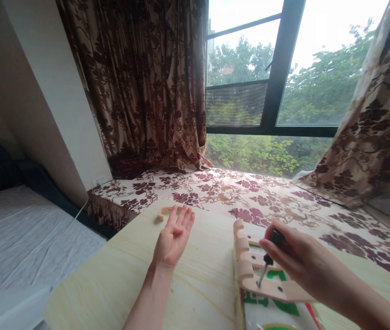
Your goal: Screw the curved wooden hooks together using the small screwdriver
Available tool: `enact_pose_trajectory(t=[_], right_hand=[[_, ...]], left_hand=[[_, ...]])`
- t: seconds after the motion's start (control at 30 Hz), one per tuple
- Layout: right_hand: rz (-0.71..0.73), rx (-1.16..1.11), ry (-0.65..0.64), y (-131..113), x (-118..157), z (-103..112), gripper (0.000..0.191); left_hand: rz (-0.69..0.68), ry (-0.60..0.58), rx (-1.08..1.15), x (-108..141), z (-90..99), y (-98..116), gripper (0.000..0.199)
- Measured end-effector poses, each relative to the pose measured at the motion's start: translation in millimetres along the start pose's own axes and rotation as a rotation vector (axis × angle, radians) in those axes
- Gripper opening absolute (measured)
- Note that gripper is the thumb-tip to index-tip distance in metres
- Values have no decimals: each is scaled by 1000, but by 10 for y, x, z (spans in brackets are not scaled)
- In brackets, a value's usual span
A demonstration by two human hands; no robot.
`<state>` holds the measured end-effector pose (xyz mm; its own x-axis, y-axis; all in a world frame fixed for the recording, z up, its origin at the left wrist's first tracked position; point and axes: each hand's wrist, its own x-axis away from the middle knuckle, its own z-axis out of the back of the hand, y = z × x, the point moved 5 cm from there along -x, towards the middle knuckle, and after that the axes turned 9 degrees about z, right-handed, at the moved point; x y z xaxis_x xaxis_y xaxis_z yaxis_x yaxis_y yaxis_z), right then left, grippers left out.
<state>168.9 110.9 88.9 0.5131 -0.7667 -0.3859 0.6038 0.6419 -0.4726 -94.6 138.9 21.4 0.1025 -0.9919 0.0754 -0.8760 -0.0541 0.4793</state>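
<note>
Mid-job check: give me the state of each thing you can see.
Left hand: open, palm up, fingers extended
Right hand: closed around the screwdriver
Screwdriver: tilted, tip down on the nearest hook
Three wooden hooks: lying in a row on the package
Package: lying flat
Lone hook: on the table, partly hidden
Curtains: drawn apart

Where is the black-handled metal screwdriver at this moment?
Right of centre in the head view, the black-handled metal screwdriver is gripped in the right hand, its tip at the nearest pale, curved-ended wooden piece.
</note>
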Motion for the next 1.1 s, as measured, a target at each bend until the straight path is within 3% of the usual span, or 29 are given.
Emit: enact_pose_trajectory(t=[0.6, 0.77, 0.9, 1.1], right_hand=[[10, 13, -7, -26, 0, -4, 30], [12, 15, -1, -18, 6, 5, 30], [12, 8, -6, -30, 11, 26, 29], [15, -4, -13, -30, 2, 39, 30]], left_hand=[[12, 44, 44, -38, 41, -21, 87], [28, 70, 76, -47, 65, -32, 71], [8, 110, 126, -73, 108, -18, 36], [-3, 151, 175, -98, 139, 1, 38]])
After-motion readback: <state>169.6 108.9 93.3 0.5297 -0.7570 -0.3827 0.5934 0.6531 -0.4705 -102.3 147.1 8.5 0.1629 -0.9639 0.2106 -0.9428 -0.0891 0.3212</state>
